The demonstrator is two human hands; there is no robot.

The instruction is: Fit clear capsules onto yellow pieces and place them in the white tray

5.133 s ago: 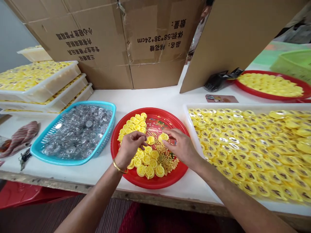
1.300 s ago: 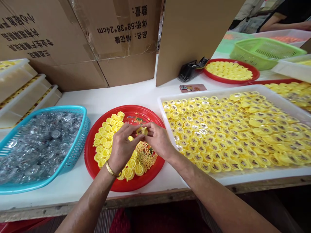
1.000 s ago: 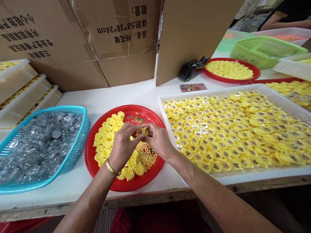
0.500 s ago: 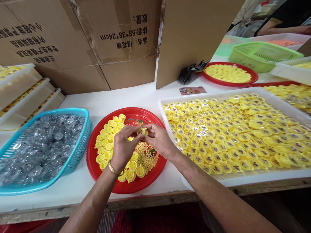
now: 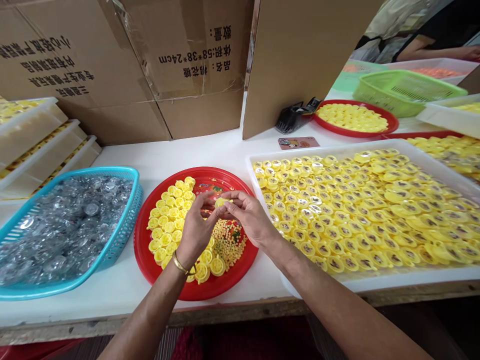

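Note:
Over the round red tray, my left hand and my right hand meet with fingertips closed on one small yellow plastic cup. Fingers cover part of this cup. To the left on the tray stand many little yellow cups with light yellow bits in them. Loose yellow pellets lie at the right of the tray, with a few coloured pieces near its back. In a white tray on the right, yellow cups with dark printed tops lie in close rows.
A blue basket full of clear plastic pieces stands left, before stacked white trays. Cardboard boxes wall off the back. A black tape dispenser and a card lie behind the white tray. A co-worker's arm shows at far right.
The cup between my fingers has turned: its dark printed top faced me before, and a plain yellow surface shows now. My fingers have shifted around it.

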